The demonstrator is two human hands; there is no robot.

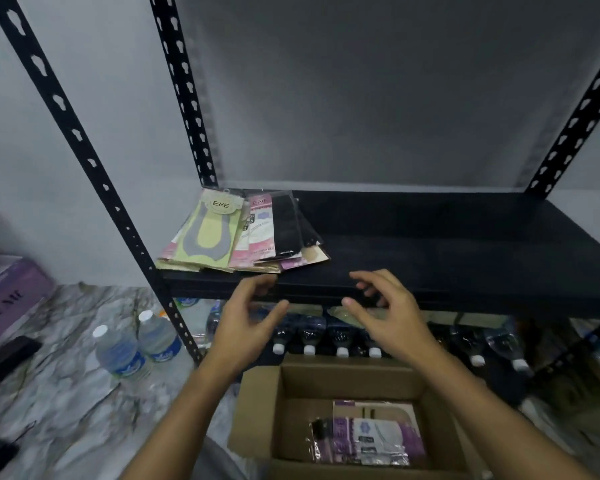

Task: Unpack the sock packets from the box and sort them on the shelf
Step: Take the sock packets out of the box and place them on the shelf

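Black shelf (430,244), sock packets (236,233); empty hands

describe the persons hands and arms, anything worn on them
Both are bare: the left hand and right hand show no gloves, rings or watch, and the forearms carry no sleeves as far as the frame's bottom edge. No markings or bands are visible. The image is slightly blurred, so fine detail can't be ruled out.

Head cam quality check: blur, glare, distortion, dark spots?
Head view: wide-angle bends the shelf uprights; both hands, left hand and right hand, slightly motion-soft; glare on plastic packets in the box; black shelf dim, lower level murky.
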